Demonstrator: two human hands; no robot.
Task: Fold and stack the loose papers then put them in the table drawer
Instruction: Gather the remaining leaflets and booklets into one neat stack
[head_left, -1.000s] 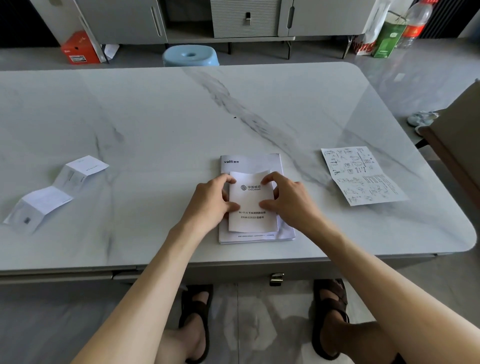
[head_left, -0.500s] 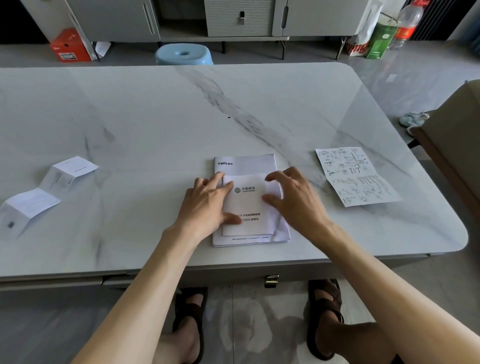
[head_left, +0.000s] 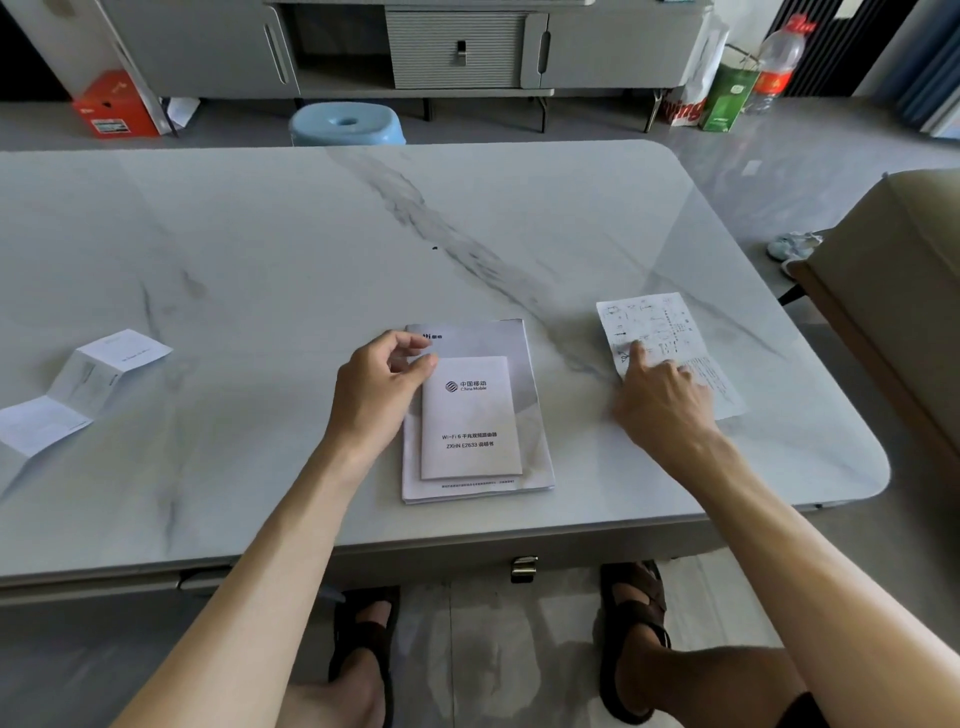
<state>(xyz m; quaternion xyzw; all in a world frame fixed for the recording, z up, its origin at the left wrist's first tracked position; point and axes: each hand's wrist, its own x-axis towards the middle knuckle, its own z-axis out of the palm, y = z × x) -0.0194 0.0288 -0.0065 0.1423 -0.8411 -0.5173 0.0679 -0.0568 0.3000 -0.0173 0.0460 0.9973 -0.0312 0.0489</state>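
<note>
A small white China Mobile booklet (head_left: 470, 421) lies on top of a larger white manual (head_left: 527, 364) near the table's front edge. My left hand (head_left: 382, 392) hovers at the stack's upper left corner, fingers loosely curled, holding nothing. My right hand (head_left: 657, 397) rests on a printed instruction sheet (head_left: 654, 325) to the right, its index finger pressing the paper. An accordion-creased leaflet (head_left: 78, 384) lies partly unfolded at the far left. The drawer handle (head_left: 523, 567) shows under the table's front edge.
The marble table (head_left: 363, 234) stretches far ahead. A tan chair (head_left: 893, 312) stands close at the right. Beyond the table are a blue stool (head_left: 345, 123), a grey cabinet (head_left: 452, 47), an orange box (head_left: 114, 106) and a bottle (head_left: 776, 62). My sandalled feet are below.
My right hand left the booklet stack and moved right onto the printed sheet. My left hand lifted off the small booklet and now hovers at the stack's upper left corner.
</note>
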